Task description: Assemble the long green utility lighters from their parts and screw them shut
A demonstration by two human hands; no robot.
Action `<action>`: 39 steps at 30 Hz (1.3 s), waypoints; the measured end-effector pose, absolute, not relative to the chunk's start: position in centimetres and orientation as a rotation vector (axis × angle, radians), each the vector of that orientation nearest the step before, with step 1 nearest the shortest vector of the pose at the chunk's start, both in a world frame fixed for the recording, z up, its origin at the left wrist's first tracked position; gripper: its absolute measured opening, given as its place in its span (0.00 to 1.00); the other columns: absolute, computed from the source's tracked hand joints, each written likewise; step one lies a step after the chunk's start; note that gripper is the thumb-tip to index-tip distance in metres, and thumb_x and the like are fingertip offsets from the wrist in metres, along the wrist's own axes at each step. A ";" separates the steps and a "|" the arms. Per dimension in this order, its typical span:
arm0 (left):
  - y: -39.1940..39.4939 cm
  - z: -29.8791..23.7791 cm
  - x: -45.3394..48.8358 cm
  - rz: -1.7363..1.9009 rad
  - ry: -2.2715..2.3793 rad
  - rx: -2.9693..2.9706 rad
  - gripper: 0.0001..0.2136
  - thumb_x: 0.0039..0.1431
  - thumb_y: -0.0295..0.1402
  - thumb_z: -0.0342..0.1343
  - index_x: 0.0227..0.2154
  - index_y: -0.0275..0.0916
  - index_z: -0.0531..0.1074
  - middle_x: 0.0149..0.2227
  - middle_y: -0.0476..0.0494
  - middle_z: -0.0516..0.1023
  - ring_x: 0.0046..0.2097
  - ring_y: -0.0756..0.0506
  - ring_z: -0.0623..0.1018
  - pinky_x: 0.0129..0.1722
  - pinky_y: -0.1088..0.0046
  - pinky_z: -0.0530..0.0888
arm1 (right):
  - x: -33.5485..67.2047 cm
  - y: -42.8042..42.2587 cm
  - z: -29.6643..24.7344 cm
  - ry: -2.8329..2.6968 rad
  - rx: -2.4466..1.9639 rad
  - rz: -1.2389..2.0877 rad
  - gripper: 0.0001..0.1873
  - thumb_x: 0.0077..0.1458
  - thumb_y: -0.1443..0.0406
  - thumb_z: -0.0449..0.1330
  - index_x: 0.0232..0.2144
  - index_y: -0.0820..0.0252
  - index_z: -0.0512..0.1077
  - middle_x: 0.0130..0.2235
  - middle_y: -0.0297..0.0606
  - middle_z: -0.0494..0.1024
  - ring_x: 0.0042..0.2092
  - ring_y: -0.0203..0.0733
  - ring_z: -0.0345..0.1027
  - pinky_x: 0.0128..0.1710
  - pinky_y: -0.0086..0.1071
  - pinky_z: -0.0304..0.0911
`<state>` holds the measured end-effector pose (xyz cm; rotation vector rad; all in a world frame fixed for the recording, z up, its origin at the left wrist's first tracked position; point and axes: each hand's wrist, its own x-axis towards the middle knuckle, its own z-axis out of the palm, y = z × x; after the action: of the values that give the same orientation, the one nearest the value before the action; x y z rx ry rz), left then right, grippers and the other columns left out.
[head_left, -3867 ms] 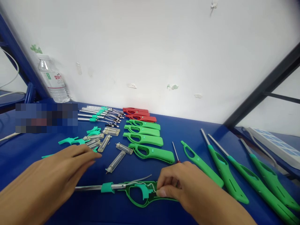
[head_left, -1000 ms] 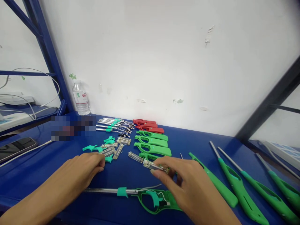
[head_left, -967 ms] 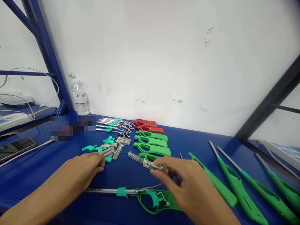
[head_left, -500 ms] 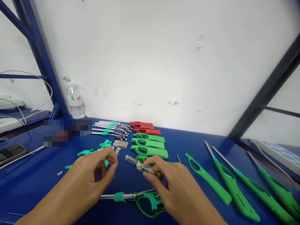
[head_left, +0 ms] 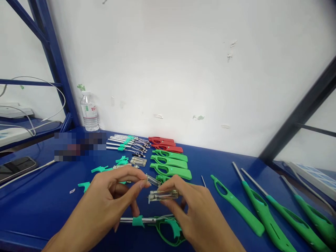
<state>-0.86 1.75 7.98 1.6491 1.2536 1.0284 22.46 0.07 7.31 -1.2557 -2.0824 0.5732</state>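
Pinched level in the fingers of the right hand (head_left: 199, 217): a clear lighter tank (head_left: 162, 195), held just above the blue table (head_left: 39, 196), contents too faint to tell. Curled narrow at its left end, the left hand (head_left: 110, 203); impossible to tell whether gripping. Directly beneath, an open green lighter body (head_left: 174, 229). Farther back, green shells (head_left: 170, 164), red shells (head_left: 164, 143) and a capped water bottle (head_left: 89, 112).
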 end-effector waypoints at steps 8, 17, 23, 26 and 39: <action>2.4 7.6 -0.7 1.028 1.158 1.635 0.20 0.63 0.55 0.69 0.39 0.42 0.84 0.20 0.53 0.77 0.14 0.53 0.67 0.12 0.82 0.65 | 22.5 0.1 7.0 -2.013 -1.173 0.527 0.14 0.70 0.69 0.66 0.50 0.43 0.85 0.49 0.23 0.92 0.49 0.44 0.88 0.48 0.32 0.72; 2.3 7.6 -1.1 0.974 1.142 1.541 0.21 0.64 0.56 0.68 0.43 0.41 0.85 0.17 0.54 0.74 0.12 0.52 0.66 0.10 0.81 0.63 | 22.1 0.0 7.6 -2.068 -1.236 0.522 0.07 0.74 0.64 0.63 0.47 0.46 0.81 0.44 0.26 0.91 0.38 0.41 0.84 0.33 0.30 0.65; 2.2 7.6 -1.1 0.963 1.110 1.547 0.20 0.64 0.55 0.69 0.39 0.42 0.83 0.18 0.54 0.74 0.13 0.54 0.63 0.11 0.83 0.61 | 22.1 0.1 7.4 -2.067 -1.232 0.493 0.07 0.73 0.65 0.63 0.46 0.47 0.82 0.42 0.28 0.91 0.39 0.43 0.85 0.33 0.30 0.66; 2.0 7.4 -1.0 0.967 1.105 1.556 0.19 0.65 0.55 0.68 0.42 0.43 0.82 0.19 0.55 0.72 0.17 0.51 0.68 0.11 0.83 0.61 | 21.9 0.2 7.2 -2.079 -1.236 0.426 0.10 0.73 0.67 0.64 0.46 0.46 0.84 0.43 0.30 0.91 0.42 0.45 0.87 0.40 0.30 0.71; 1.6 8.1 -1.0 1.024 1.122 1.911 0.10 0.71 0.43 0.61 0.37 0.46 0.84 0.26 0.52 0.79 0.23 0.50 0.76 0.24 0.79 0.73 | 21.3 0.2 7.0 -2.438 -1.405 0.007 0.29 0.69 0.76 0.59 0.64 0.46 0.78 0.46 0.33 0.89 0.38 0.49 0.87 0.28 0.39 0.55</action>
<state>-0.98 1.64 8.08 1.9108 1.1218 1.0243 21.29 0.18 7.00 -1.4045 -2.4381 0.0073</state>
